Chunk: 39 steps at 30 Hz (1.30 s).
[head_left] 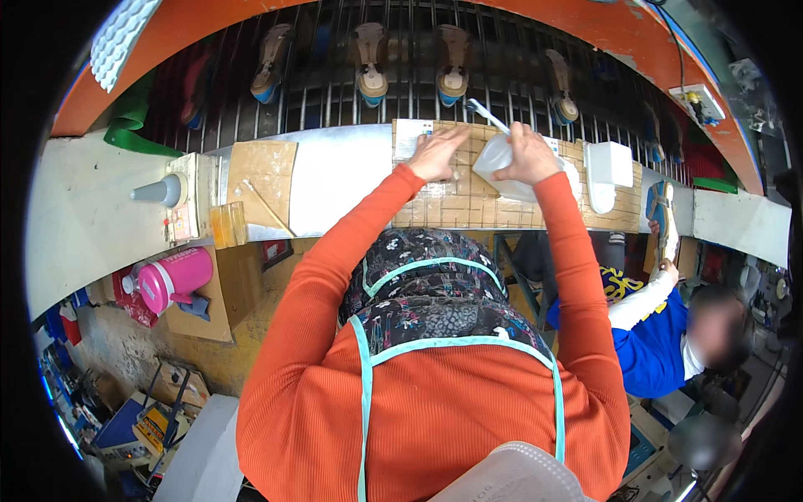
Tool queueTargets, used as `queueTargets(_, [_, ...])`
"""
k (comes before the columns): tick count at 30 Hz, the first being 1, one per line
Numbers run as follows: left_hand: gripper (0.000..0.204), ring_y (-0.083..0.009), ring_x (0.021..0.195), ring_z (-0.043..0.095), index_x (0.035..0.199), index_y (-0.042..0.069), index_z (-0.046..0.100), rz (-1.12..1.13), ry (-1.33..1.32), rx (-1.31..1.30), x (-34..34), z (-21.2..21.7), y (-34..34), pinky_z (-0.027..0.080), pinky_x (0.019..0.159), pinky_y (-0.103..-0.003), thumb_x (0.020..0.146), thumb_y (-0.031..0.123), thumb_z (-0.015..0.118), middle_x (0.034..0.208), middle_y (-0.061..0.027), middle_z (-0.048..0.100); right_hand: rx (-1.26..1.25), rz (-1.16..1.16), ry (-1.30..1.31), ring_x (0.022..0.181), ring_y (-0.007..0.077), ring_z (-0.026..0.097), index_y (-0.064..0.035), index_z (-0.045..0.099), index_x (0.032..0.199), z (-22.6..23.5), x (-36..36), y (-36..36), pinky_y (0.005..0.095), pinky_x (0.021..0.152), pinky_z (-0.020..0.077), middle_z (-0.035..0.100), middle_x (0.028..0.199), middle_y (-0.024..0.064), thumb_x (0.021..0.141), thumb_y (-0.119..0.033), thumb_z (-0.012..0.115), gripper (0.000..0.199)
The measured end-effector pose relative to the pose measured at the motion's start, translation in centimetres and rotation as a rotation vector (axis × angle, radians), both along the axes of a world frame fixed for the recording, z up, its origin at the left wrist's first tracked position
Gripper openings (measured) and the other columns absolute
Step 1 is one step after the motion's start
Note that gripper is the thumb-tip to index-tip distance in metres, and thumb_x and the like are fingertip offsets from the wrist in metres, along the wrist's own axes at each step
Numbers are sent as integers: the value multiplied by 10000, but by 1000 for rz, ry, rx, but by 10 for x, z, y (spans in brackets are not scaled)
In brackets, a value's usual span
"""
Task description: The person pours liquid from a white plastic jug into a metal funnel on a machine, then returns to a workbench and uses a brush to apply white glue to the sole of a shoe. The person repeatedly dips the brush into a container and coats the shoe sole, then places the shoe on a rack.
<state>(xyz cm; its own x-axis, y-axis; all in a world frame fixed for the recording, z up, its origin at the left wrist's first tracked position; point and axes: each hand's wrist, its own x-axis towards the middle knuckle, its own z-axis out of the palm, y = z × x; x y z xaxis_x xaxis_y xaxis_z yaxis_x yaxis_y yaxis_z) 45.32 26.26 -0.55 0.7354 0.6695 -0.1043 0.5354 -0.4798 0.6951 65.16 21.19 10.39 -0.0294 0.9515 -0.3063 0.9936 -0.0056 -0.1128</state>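
Note:
My right hand (533,156) is closed on the rim of a translucent white plastic container (495,156), which looks tilted over the taped cardboard mat (435,197). A brush (485,114) with a pale handle sticks out beyond the container's far side. Whether my fingers also touch the brush is hidden. To the left, my left hand (438,156) is open, fingers stretched over the mat beside a white printed card (410,138). Nothing shows in that hand.
Several shoe soles (370,71) lie on the roller conveyor (326,84) beyond the bench. A white lidded container (609,171) stands at right. Farther right, a co-worker holds a shoe (663,222). At left are a cardboard sheet (251,180), a thin stick (269,207) and a pink jug (176,279).

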Motion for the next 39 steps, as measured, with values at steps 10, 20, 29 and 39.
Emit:
queueTargets(10, [837, -328, 1387, 370, 1456, 215, 406, 149, -71, -15, -39, -7, -25, 198, 1036, -700, 718, 210, 802, 1439, -109, 485, 542, 2, 379, 1179, 298, 546, 30, 466, 1304, 76, -9, -47, 423, 1036, 392, 592, 1243, 158, 677, -263, 864, 797])
queueTargets(20, [520, -395, 1122, 511, 1270, 107, 564, 1812, 252, 399, -351, -28, -97, 410, 944, -518, 781, 184, 724, 1166, -200, 586, 320, -267, 1107, 1373, 269, 326, -41, 199, 1464, -57, 46, -93, 391, 1150, 234, 291, 1495, 156, 659, -63, 852, 1037])
queueTargets(29, [664, -328, 1219, 554, 1325, -3, 539, 1611, 269, 63, -484, -100, -108, 425, 1015, -389, 812, 370, 735, 1294, -211, 588, 539, -187, 954, 1221, 260, 485, -25, 372, 1265, -39, 38, -49, 373, 1053, 383, 491, 1303, 144, 579, -151, 900, 875])
queueTargets(39, [499, -353, 924, 669, 1142, 15, 665, 1515, 493, 233, -410, 3, -124, 505, 822, -413, 781, 350, 747, 997, -210, 696, 384, -69, 497, 1013, 362, 557, -38, 413, 1085, -2, -33, 10, 474, 929, 403, 562, 1050, 183, 534, -329, 862, 768])
